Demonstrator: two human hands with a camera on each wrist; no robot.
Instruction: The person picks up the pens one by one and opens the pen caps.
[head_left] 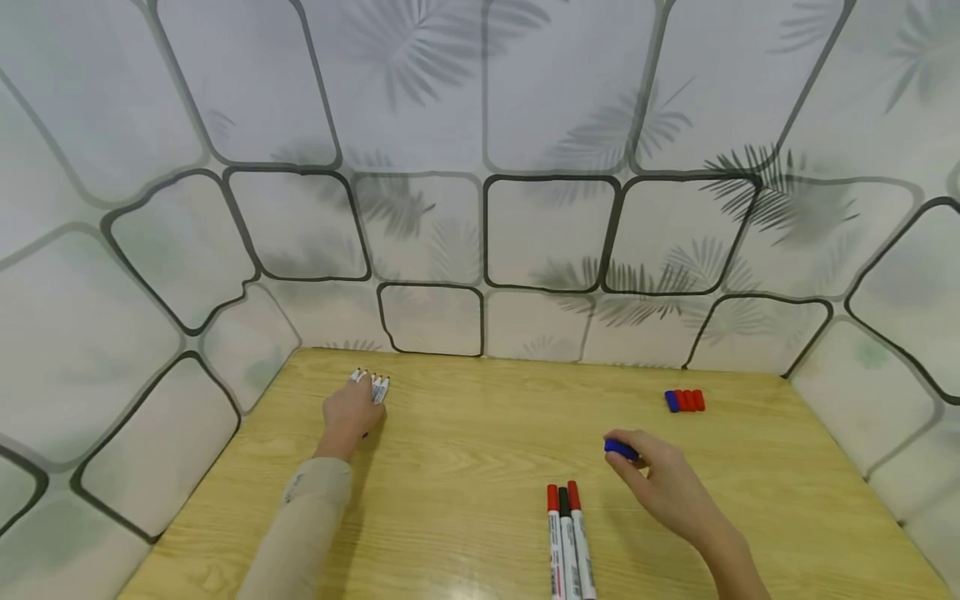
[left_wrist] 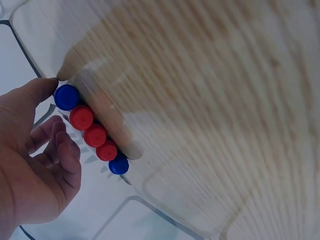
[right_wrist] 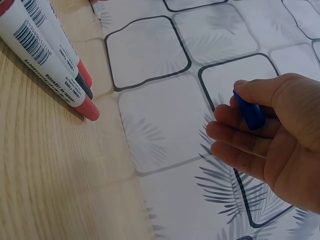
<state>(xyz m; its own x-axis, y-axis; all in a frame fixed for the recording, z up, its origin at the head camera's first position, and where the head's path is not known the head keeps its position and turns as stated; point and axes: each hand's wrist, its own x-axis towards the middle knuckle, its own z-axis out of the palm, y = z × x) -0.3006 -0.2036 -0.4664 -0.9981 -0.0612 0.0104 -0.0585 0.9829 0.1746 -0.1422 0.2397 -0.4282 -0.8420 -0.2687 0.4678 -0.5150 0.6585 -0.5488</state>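
Note:
At the back left of the table, my left hand (head_left: pixel 351 415) holds the nearest of several white markers (head_left: pixel 380 390) lying side by side, thumb against its blue end (left_wrist: pixel 66 97). Red ends (left_wrist: pixel 94 135) and another blue one (left_wrist: pixel 118 164) continue the row in the left wrist view. Narrow tips point toward the wall, and part of the row is hidden by the hand. Over the right side of the table, my right hand (head_left: pixel 667 483) pinches a blue marker cap (right_wrist: pixel 250 112) between thumb and fingers; its other fingers are loosely bent.
Three capped markers (head_left: pixel 570 542), two red and one black, lie together at the front middle. A short row of one blue cap and several red caps (head_left: pixel 690 401) lies at the back right. A patterned white wall (head_left: pixel 540 325) borders the wooden table (head_left: pixel 465 433).

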